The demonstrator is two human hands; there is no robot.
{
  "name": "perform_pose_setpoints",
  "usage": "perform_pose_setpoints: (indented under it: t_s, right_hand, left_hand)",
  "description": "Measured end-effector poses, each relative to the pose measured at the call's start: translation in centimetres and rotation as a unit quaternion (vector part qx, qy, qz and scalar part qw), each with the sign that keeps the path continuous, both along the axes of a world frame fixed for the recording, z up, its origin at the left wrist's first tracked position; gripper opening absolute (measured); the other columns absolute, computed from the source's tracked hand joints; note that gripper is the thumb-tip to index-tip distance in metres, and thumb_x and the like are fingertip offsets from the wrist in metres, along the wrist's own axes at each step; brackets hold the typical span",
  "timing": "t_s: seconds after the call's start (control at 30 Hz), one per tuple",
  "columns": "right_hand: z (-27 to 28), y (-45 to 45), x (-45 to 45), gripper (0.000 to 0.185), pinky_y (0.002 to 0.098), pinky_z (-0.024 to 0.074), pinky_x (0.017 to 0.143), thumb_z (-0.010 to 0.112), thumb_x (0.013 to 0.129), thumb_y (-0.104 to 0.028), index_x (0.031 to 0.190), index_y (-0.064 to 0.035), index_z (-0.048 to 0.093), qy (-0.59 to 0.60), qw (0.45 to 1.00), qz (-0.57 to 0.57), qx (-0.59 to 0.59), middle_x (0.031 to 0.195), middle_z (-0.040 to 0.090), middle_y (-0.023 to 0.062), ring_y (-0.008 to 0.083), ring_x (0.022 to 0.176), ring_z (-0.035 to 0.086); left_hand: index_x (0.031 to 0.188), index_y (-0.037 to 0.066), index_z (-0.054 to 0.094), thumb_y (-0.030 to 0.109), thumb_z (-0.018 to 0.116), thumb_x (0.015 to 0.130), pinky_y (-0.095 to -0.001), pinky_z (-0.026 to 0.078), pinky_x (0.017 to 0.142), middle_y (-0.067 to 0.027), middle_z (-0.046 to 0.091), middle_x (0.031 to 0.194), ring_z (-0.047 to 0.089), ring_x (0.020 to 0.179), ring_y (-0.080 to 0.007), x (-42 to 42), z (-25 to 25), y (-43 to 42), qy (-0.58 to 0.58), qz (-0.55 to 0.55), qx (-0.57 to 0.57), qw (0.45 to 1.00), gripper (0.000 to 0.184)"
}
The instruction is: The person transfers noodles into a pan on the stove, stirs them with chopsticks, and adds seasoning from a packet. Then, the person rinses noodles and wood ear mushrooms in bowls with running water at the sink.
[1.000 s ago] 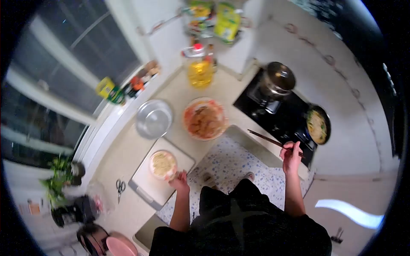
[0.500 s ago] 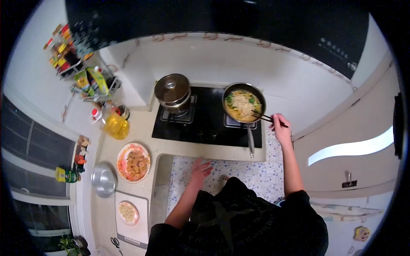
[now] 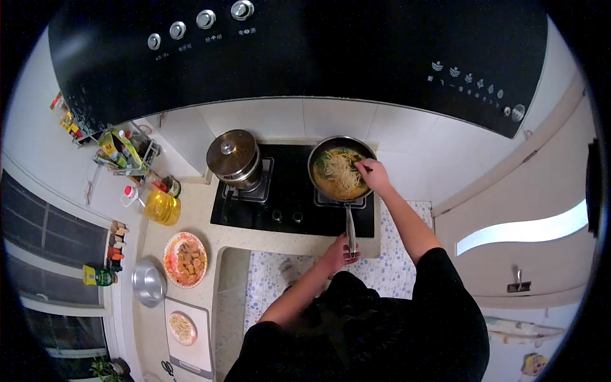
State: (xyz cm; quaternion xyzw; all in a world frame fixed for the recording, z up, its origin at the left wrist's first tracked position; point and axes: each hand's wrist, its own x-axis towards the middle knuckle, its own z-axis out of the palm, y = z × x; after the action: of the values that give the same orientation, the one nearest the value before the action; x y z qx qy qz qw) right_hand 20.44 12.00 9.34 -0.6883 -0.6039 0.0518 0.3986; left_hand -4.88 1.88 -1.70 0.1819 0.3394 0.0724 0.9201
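Observation:
On the right burner sits a frying pan (image 3: 316,184) with pale noodle-like strands (image 3: 344,172), green leaves and yellowish broth in it. My right hand (image 3: 374,176) is over the pan's right side, closed on dark chopsticks (image 3: 370,170), which are mostly hidden by the hand. The pan's metal handle (image 3: 350,223) points toward me. At its lower end, my left hand (image 3: 340,253) has its fingers around the handle, with fingertips showing on the right side.
A lidded pot (image 3: 232,156) stands on the left burner of the black hob (image 3: 289,191). Left on the counter are an oil jug (image 3: 162,208), a plate of brown pieces (image 3: 186,260), a metal bowl (image 3: 149,283), a cutting board (image 3: 194,355) and scissors (image 3: 168,368). A range hood (image 3: 331,57) overhangs the stove.
My left hand has moved from open air to the pan handle. My right hand has moved left and up over the pan with the chopsticks. The view has tilted upward, showing more hood.

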Motion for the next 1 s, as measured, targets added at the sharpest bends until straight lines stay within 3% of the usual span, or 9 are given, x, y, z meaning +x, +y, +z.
perform_pose_setpoints:
  t_s: [0.07,0.2,0.3,0.4,0.53,0.67,0.77,0.9,1.0]
  right_hand:
    - [-2.6,1.5,0.4,0.018,0.0408,0.0514,0.069,0.065,0.090,-0.017,0.092,0.0003,0.069,0.021,0.999,0.034,0.026,0.085,0.068,0.0177,0.0345,0.078,0.065]
    - [-1.2,2.3,-0.8,0.020,0.0377,0.0502,0.064,0.064,0.093,-0.018,0.092,0.0014,0.069,0.093,0.995,0.015,0.014,0.077,0.067,0.0161,0.0293,0.068,0.063]
    - [-2.0,2.7,0.4,0.022,0.0372,0.0481,0.060,0.065,0.093,-0.020,0.091,0.0008,0.070,0.252,0.964,0.009,-0.090,0.073,0.066,0.0141,0.0253,0.063,0.061]
    - [-2.8,2.8,0.8,0.025,0.0374,0.0449,0.055,0.065,0.094,-0.026,0.090,-0.0016,0.070,0.218,0.976,0.008,0.000,0.069,0.065,0.0123,0.0231,0.057,0.058]
    - [-0.9,3.0,3.6,0.030,0.0356,0.0484,0.059,0.062,0.095,-0.032,0.092,-0.0038,0.072,0.101,0.988,-0.080,-0.084,0.073,0.066,0.0130,0.0259,0.063,0.061]
    - [-2.0,2.6,2.3,0.030,0.0369,0.0502,0.063,0.064,0.094,-0.032,0.094,-0.0040,0.073,0.010,0.998,0.054,-0.020,0.079,0.068,0.0134,0.0270,0.067,0.064]
    - [-1.0,2.8,1.8,0.030,0.0372,0.0513,0.067,0.064,0.094,-0.033,0.095,-0.0046,0.073,0.146,0.983,0.033,-0.110,0.084,0.070,0.0129,0.0264,0.071,0.065]
    - [-1.8,2.9,2.1,0.029,0.0371,0.0506,0.065,0.061,0.096,-0.034,0.095,-0.0085,0.073,0.081,0.992,0.046,-0.082,0.077,0.070,0.0104,0.0259,0.069,0.064]
    - [-0.2,2.5,1.9,0.028,0.0382,0.0510,0.064,0.059,0.096,-0.035,0.092,-0.0113,0.073,0.017,0.989,-0.088,-0.113,0.079,0.070,0.0095,0.0274,0.069,0.064]
  left_hand:
    - [0.146,0.025,0.030,0.043,0.050,0.099,-0.0495,0.054,0.086,-0.0136,0.058,0.120,0.062,0.098,-0.0324,0.6,-0.1,-0.2,0.030,0.001,0.001,1.000,0.054]
    - [0.139,0.023,0.037,0.039,0.051,0.099,-0.0472,0.055,0.078,-0.0123,0.062,0.112,0.064,0.087,-0.0296,1.2,0.1,0.0,0.061,0.002,-0.014,0.998,0.045]
    - [0.135,0.026,0.036,0.032,0.052,0.096,-0.0425,0.055,0.074,-0.0098,0.059,0.106,0.061,0.084,-0.0264,1.3,-0.3,0.2,0.054,-0.011,-0.018,0.998,0.043]
    - [0.134,0.028,0.035,0.028,0.054,0.094,-0.0401,0.054,0.072,-0.0079,0.057,0.102,0.060,0.083,-0.0245,1.2,-0.9,-0.3,0.034,-0.015,0.004,0.999,0.044]
    - [0.134,0.028,0.035,0.026,0.053,0.094,-0.0395,0.053,0.069,-0.0064,0.057,0.100,0.060,0.082,-0.0233,1.0,-0.8,0.0,0.023,-0.020,0.000,1.000,0.044]
    - [0.134,0.028,0.034,0.025,0.053,0.094,-0.0394,0.053,0.069,-0.0063,0.057,0.101,0.060,0.081,-0.0229,1.2,0.4,-0.3,0.034,-0.014,0.029,0.999,0.044]
    - [0.138,0.030,0.031,0.024,0.053,0.095,-0.0415,0.054,0.070,-0.0083,0.057,0.103,0.061,0.082,-0.0247,1.2,0.0,0.0,0.036,-0.025,0.021,0.999,0.049]
    - [0.145,0.032,0.025,0.022,0.054,0.095,-0.0451,0.054,0.073,-0.0114,0.059,0.105,0.062,0.083,-0.0281,1.2,-1.1,-0.1,0.030,-0.022,0.025,0.999,0.059]
    - [0.145,0.032,0.024,0.022,0.055,0.095,-0.0451,0.054,0.072,-0.0117,0.059,0.106,0.062,0.083,-0.0281,1.3,-1.5,-0.1,0.042,-0.021,0.027,0.999,0.060]
